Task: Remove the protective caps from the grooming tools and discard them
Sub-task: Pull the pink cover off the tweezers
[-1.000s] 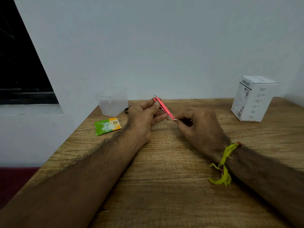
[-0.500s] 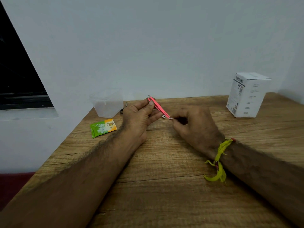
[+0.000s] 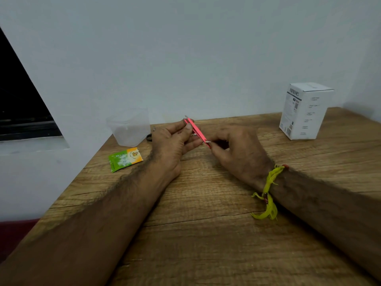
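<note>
A slim pink grooming tool (image 3: pixel 196 131) slants above the wooden table (image 3: pixel 206 234) near its far edge. My left hand (image 3: pixel 173 141) holds the tool's upper half between thumb and fingers. My right hand (image 3: pixel 233 149) pinches the small pale cap (image 3: pixel 207 142) at the tool's lower tip. A metal point shows at the tool's upper end. Behind my left hand lie a dark ring-shaped handle (image 3: pixel 148 137) and a thin metal tip (image 3: pixel 154 128) of other tools, mostly hidden.
A clear plastic container (image 3: pixel 129 129) stands at the table's back left corner. A green and orange sachet (image 3: pixel 125 159) lies near the left edge. A white carton (image 3: pixel 305 111) stands at the back right. The wall rises just behind the table.
Both hands hold the same grip on the pink tool and its tip. The view has shifted slightly; the hands have barely moved on the table.
</note>
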Motion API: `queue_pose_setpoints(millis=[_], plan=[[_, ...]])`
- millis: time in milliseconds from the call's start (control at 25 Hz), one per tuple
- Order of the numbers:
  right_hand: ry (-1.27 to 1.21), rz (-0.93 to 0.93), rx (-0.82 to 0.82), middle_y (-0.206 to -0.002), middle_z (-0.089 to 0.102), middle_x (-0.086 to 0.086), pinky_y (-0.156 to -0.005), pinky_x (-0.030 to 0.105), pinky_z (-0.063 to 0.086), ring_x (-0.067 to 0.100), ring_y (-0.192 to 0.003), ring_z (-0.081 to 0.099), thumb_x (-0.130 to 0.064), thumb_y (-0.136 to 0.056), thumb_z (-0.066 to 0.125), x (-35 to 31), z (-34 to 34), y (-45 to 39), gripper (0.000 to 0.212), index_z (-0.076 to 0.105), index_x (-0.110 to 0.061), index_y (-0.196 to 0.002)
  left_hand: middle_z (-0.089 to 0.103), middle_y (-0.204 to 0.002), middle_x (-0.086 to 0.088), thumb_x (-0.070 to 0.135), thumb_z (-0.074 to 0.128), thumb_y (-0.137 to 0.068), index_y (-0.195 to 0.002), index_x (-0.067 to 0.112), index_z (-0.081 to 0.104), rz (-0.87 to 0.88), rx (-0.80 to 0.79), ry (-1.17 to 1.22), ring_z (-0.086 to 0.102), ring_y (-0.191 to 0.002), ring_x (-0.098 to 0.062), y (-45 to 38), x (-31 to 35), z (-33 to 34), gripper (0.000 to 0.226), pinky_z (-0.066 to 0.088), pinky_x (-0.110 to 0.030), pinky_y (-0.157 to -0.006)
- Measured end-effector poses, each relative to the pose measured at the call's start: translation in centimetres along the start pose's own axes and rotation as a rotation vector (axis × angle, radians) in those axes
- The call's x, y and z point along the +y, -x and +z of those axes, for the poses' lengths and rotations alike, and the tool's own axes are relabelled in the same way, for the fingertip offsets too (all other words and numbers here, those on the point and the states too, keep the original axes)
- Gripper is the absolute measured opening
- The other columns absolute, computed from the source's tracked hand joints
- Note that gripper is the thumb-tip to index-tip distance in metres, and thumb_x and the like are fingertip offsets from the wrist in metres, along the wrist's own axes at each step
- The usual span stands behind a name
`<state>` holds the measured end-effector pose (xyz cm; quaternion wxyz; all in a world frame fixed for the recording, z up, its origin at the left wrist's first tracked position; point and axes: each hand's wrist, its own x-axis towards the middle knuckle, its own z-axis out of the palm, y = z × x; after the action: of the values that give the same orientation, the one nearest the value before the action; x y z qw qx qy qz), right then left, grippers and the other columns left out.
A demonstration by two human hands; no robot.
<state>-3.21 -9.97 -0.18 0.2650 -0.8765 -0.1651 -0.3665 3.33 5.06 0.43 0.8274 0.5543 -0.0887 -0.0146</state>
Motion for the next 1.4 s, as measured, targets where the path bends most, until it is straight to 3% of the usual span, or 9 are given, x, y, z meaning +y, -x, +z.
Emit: queue_pose_setpoints(millis=[520, 760, 1160, 1400], plan=[[0.019, -0.031, 0.014, -0.08, 0.071, -0.002, -0.069, 0.04, 0.057, 0.014, -0.074, 0.063, -0.009, -0.087, 0.071, 0.5, 0.4, -0.2, 0.014, 0.08, -0.012, -0.098, 0.073, -0.098, -0.021, -0.001, 0.061, -0.094, -0.114, -0.005, 0.067, -0.002, -0.015, -0.028, 0.075, -0.073, -0.022, 0.1, -0.2, 0.1, 0.021, 0.062, -0.028, -0.062], [0.026, -0.051, 0.035, -0.08, 0.071, -0.003, -0.068, 0.042, 0.056, 0.015, -0.075, 0.063, -0.01, -0.085, 0.071, 0.5, 0.5, -0.2, 0.013, 0.08, -0.013, -0.094, 0.075, -0.093, -0.019, -0.002, 0.061, -0.093, -0.109, -0.004, 0.068, 0.011, -0.055, -0.028, 0.075, -0.071, -0.022, 0.5, -0.1, 0.2, 0.017, 0.06, -0.027, -0.059], [0.04, -0.024, 0.037, -0.082, 0.068, -0.004, -0.067, 0.046, 0.054, 0.019, -0.079, 0.063, -0.026, -0.087, 0.062, 0.9, 0.9, -0.4, 0.019, 0.079, -0.021, -0.096, 0.074, -0.086, -0.015, -0.003, 0.064, -0.091, -0.101, 0.001, 0.07, 0.018, -0.06, -0.045, 0.074, -0.064, -0.019, 1.1, 0.2, 0.6, 0.012, 0.059, -0.025, -0.055], [0.077, -0.018, 0.082, -0.082, 0.065, -0.006, -0.065, 0.044, 0.053, 0.019, -0.081, 0.061, -0.028, -0.086, 0.063, 0.9, 1.0, -0.5, 0.019, 0.079, -0.023, -0.095, 0.074, -0.084, -0.015, -0.003, 0.065, -0.091, -0.109, -0.005, 0.067, 0.028, -0.064, -0.077, 0.072, -0.06, -0.017, 1.0, 0.1, 0.6, 0.018, 0.06, -0.026, -0.056]])
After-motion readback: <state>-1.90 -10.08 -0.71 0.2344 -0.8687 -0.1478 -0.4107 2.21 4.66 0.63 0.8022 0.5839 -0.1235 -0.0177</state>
